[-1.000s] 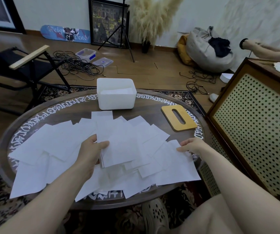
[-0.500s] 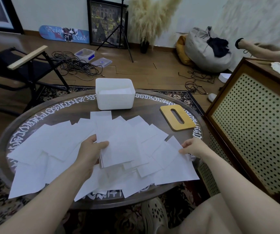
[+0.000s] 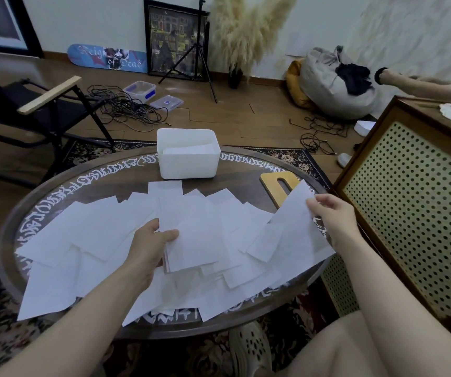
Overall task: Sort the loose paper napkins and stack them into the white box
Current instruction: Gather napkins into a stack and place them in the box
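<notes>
Several loose white paper napkins [image 3: 88, 232] lie spread over the oval dark wood table [image 3: 246, 178]. My left hand [image 3: 151, 243] grips a small stack of napkins [image 3: 191, 235] by its left edge, held above the spread. My right hand [image 3: 330, 216] pinches the far corner of one napkin [image 3: 292, 221] and holds it lifted at the table's right side. The white box [image 3: 189, 156] stands at the table's far edge with napkins lying inside it.
A yellow wooden lid [image 3: 278, 191] with a slot lies right of the box, partly behind the lifted napkin. A perforated cabinet [image 3: 415, 213] stands close on the right. A black folding chair [image 3: 36, 112] and cables are on the floor to the left.
My right hand has lifted one napkin up off the right side of the spread. My left hand keeps its stack in about the same place.
</notes>
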